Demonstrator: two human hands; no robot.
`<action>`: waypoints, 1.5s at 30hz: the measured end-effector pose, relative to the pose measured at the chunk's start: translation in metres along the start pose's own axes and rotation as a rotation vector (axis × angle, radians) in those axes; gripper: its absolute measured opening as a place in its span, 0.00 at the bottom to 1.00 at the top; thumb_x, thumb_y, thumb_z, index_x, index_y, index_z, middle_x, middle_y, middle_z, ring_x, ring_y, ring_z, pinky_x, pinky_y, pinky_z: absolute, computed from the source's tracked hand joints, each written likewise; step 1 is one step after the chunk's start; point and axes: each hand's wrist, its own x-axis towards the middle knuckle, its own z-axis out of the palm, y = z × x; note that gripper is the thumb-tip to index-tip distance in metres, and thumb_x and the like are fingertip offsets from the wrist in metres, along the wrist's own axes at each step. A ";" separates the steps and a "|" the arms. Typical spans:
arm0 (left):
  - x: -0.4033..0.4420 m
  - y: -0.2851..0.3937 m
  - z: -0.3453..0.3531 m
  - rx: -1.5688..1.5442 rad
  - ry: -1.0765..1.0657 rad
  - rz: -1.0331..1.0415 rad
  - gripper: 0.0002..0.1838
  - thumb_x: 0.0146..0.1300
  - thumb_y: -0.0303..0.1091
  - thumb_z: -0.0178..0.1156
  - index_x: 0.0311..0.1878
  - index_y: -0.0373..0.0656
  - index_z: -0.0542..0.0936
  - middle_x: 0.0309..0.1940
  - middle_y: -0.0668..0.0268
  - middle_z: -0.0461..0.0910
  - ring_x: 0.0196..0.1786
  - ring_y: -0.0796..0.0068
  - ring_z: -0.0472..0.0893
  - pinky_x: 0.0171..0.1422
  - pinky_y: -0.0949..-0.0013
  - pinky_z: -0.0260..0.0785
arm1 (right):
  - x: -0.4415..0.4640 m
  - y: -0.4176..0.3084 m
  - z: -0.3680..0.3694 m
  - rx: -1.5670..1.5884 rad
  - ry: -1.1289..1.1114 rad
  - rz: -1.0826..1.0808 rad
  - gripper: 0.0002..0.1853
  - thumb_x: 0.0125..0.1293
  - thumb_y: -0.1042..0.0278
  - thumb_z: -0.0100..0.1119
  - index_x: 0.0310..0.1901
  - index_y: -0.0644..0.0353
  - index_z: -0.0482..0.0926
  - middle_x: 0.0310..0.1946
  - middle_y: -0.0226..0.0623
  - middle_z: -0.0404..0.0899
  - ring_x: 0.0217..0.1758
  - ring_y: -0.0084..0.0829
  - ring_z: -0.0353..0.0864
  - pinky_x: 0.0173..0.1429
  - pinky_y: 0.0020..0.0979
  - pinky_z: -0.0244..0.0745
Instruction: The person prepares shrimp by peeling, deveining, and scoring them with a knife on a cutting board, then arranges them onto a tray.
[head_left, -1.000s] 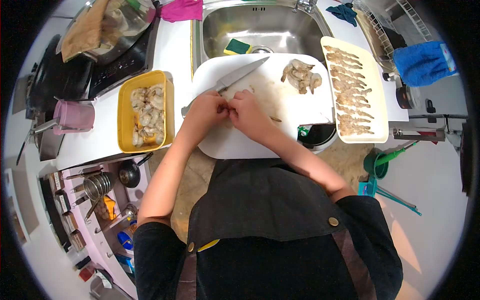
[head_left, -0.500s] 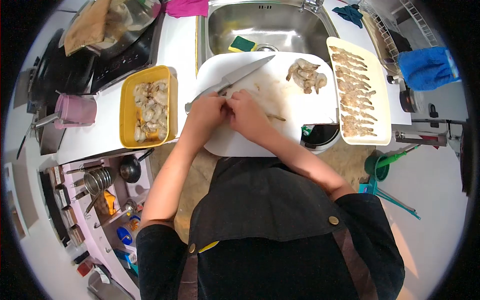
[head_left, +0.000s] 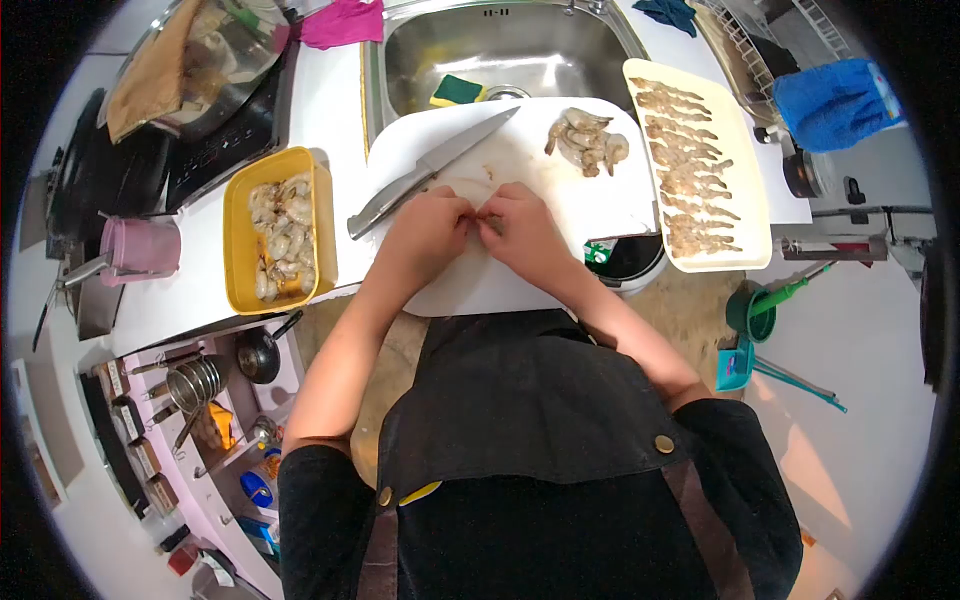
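White board (head_left: 475,284) beneath curled fingers (head_left: 508,204); grip unclear.

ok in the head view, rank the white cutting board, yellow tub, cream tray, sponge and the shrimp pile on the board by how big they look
Largest to smallest:
1. white cutting board
2. cream tray
3. yellow tub
4. shrimp pile
5. sponge

- Shiny metal sink (head_left: 530,50), far;
- smooth plastic-looking cutting board (head_left: 480,285), matt white;
- smooth metal knife blade (head_left: 465,142);
- glossy yellow plastic tub (head_left: 326,230), left;
- matt black cloth apron (head_left: 530,400), near
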 end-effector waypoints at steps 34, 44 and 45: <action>0.003 0.010 0.034 0.085 0.094 0.079 0.05 0.56 0.25 0.55 0.32 0.38 0.81 0.31 0.52 0.77 0.37 0.49 0.79 0.44 0.52 0.71 | -0.016 0.012 -0.006 -0.031 0.055 0.037 0.04 0.51 0.79 0.63 0.30 0.66 0.80 0.31 0.43 0.76 0.39 0.44 0.75 0.43 0.39 0.72; -0.002 0.003 0.008 -0.129 0.179 -0.035 0.07 0.57 0.25 0.59 0.37 0.37 0.84 0.34 0.52 0.82 0.36 0.56 0.82 0.43 0.58 0.74 | -0.022 0.010 -0.021 -0.065 0.120 0.013 0.05 0.52 0.78 0.63 0.33 0.64 0.80 0.34 0.41 0.76 0.46 0.44 0.75 0.49 0.37 0.72; -0.007 -0.006 -0.002 -0.169 0.251 -0.118 0.07 0.58 0.26 0.60 0.38 0.37 0.84 0.35 0.53 0.82 0.36 0.58 0.83 0.43 0.60 0.74 | -0.026 0.013 -0.029 -0.067 0.101 0.032 0.05 0.53 0.78 0.63 0.33 0.64 0.80 0.34 0.41 0.76 0.46 0.43 0.75 0.50 0.37 0.73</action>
